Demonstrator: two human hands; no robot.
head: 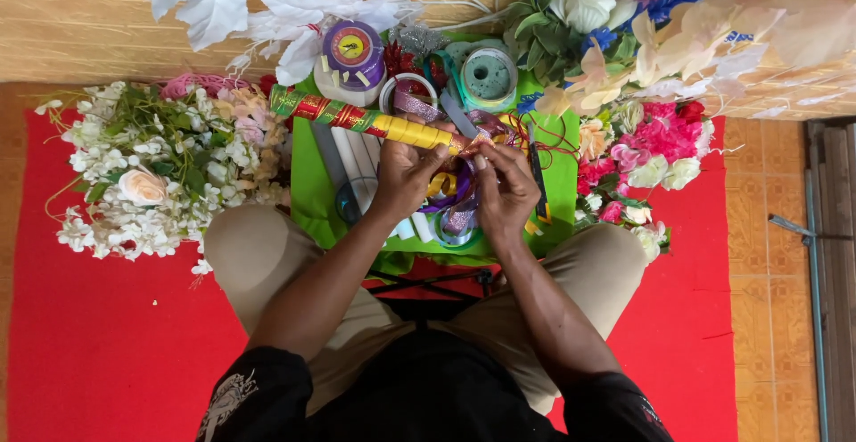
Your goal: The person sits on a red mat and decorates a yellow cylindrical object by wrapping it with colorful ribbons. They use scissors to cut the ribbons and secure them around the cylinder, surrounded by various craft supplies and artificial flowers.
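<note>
Just one view here, a head-worn cam looking almost straight down into the person's own lap. The forearms come in from the bottom edge and meet around the centre, so the left hand (406, 174) and right hand (505, 188) sit pretty much mid-frame, fairly close to the lens. The knees spread out on both sides below that. Top of the frame is what's in front of the person: a green tray (308, 192), with the red mat (107, 344) filling the sides. No second view, so nothing overlaps.
</note>
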